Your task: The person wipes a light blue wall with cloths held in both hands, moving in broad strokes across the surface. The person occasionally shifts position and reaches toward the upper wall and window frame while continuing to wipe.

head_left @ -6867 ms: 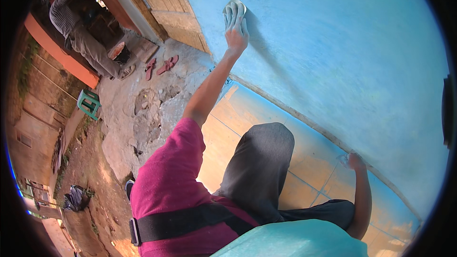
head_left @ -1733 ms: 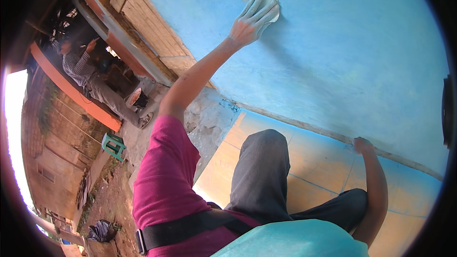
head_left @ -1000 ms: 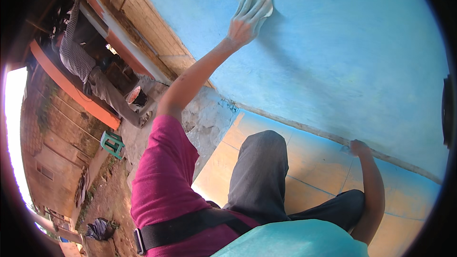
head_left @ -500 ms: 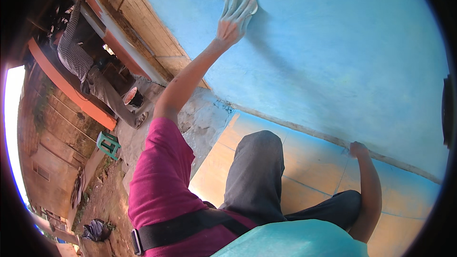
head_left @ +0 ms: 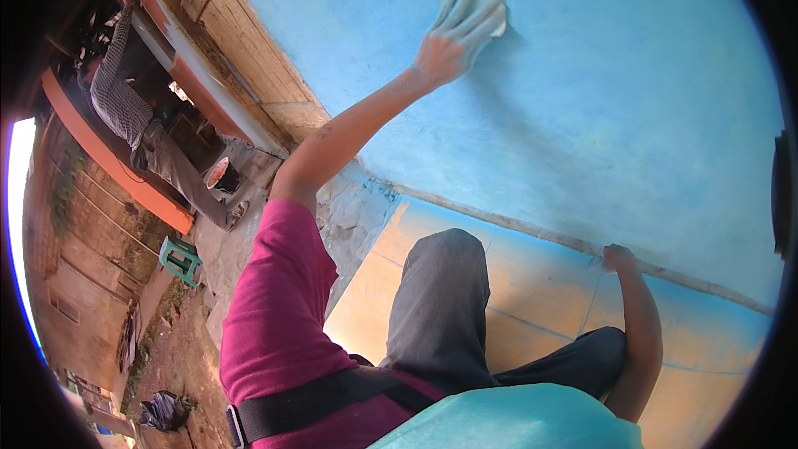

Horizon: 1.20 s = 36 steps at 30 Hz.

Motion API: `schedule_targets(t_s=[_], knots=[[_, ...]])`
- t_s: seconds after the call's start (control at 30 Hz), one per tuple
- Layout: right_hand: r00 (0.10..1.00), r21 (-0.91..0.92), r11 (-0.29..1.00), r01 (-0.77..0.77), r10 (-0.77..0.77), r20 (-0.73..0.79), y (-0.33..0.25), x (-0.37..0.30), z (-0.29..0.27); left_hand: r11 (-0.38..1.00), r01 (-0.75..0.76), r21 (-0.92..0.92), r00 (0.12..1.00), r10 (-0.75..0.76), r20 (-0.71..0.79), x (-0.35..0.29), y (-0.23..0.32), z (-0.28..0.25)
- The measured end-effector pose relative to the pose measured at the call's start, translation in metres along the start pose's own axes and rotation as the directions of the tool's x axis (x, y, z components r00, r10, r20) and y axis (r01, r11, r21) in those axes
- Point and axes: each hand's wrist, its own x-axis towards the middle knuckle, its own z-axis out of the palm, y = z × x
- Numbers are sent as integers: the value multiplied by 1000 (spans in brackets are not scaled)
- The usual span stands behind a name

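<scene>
My left hand (head_left: 460, 33), pale with dust, presses a whitish sheet of sandpaper (head_left: 496, 10) flat against the blue wall (head_left: 598, 100). Its fingers lie long over the sheet, whose edges stick out past the fingertips. Down at the foot of the wall, my right hand (head_left: 616, 258) rests by the tiled floor (head_left: 532, 283), closed, with its fingers mostly hidden. What it may hold does not show. Blue dust lies over the tiles along the wall.
A bent knee (head_left: 445, 291) in grey trousers stands below the wall. Wooden boards (head_left: 249, 41) border the wall at left. Farther left a person (head_left: 137, 108) reaches up at a doorway, near a bucket (head_left: 223, 176). A green stool (head_left: 180, 260) and a black bag (head_left: 163, 410) stand outside.
My left hand has slid to the right along the wall with the sandpaper. My right hand has stayed at the wall's foot; the whole view has shifted slightly.
</scene>
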Motion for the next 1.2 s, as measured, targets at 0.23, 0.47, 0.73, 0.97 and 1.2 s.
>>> schedule_targets(t_s=[0.23, 0.47, 0.73, 0.97, 1.2], knots=[[1000, 68, 998, 16, -16, 3, -12, -7, -13, 978, -201, 51, 979, 201, 10, -4, -28, 4], [999, 45, 998, 36, -35, -16, -3, -9, -5, 964, 247, 101, 953, -223, -206, 73, -52, -25], [993, 86, 992, 92, -84, -83, -2, 3, 2, 968, -249, -34, 957, 251, 145, 21, -9, -12], [998, 59, 997, 57, -56, -28, -4, -16, -7, 985, 123, 118, 979, -102, -175, 83, -61, -36], [998, 41, 998, 48, -47, -32, 0, -16, -4, 973, -227, -38, 946, 230, 229, -18, 25, 4]])
